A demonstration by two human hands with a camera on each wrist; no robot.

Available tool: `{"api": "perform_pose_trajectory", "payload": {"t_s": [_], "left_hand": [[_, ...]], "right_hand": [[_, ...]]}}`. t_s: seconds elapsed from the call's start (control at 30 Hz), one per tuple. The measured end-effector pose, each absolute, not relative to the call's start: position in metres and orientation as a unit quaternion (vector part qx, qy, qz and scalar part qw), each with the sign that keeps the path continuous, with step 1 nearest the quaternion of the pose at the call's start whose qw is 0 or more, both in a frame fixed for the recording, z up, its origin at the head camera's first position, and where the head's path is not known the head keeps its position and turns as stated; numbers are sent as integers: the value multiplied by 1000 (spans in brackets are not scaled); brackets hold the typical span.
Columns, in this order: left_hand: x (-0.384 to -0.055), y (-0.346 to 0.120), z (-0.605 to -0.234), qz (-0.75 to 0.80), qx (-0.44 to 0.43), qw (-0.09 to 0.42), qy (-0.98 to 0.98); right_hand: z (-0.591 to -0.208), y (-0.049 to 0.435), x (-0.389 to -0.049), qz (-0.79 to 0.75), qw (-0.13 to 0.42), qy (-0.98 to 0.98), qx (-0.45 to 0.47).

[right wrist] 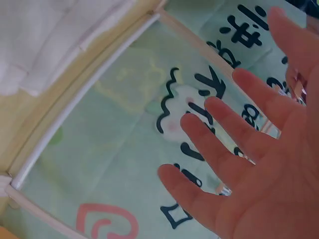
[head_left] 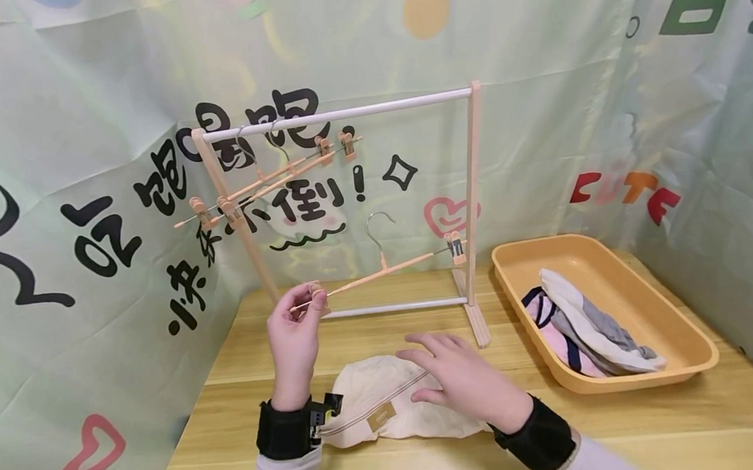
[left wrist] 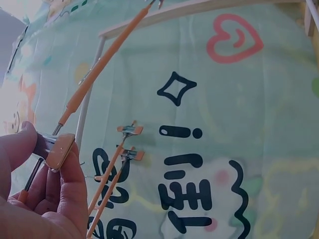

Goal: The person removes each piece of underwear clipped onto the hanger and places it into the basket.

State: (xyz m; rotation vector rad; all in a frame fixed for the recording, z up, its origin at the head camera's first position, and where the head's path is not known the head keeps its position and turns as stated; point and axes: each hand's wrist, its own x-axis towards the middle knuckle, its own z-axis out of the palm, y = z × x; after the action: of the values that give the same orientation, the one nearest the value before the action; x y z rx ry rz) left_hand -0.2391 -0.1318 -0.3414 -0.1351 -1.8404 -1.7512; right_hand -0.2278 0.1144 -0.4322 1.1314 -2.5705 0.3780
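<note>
My left hand (head_left: 296,339) pinches the clip (left wrist: 61,151) at the left end of a peach-coloured clip hanger (head_left: 385,269). The hanger is held up in front of the rack, its hook pointing upward and its right-hand clip (head_left: 456,248) raised higher than the left. Beneath the hands a cream cloth item (head_left: 355,393) with a dark seam line and a tan label lies on the table; what kind it is I cannot tell. My right hand (head_left: 468,385) is over the right part of this cloth, fingers spread and holding nothing, as the right wrist view (right wrist: 249,159) also shows.
A wooden rack with a white top rail (head_left: 374,109) stands behind the hands. Two more clip hangers (head_left: 280,175) hang at its left end. To the right, a yellow-orange tray (head_left: 615,269) holds folded clothes (head_left: 579,315). Printed fabric (head_left: 525,108) encloses the table (head_left: 233,434).
</note>
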Motion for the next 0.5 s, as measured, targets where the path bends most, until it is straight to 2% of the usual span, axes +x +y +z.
{"api": "perform_pose_trajectory", "payload": {"t_s": [0.13,0.5], "left_hand": [[-237,-132,-338,-661,-49,295,-689],[-254,-144,-361,-668,-49,308,-676]], "right_hand": [[-441,109,-227,135,128,-896,402],[-469,96,-231,155,70,-886,431]]}}
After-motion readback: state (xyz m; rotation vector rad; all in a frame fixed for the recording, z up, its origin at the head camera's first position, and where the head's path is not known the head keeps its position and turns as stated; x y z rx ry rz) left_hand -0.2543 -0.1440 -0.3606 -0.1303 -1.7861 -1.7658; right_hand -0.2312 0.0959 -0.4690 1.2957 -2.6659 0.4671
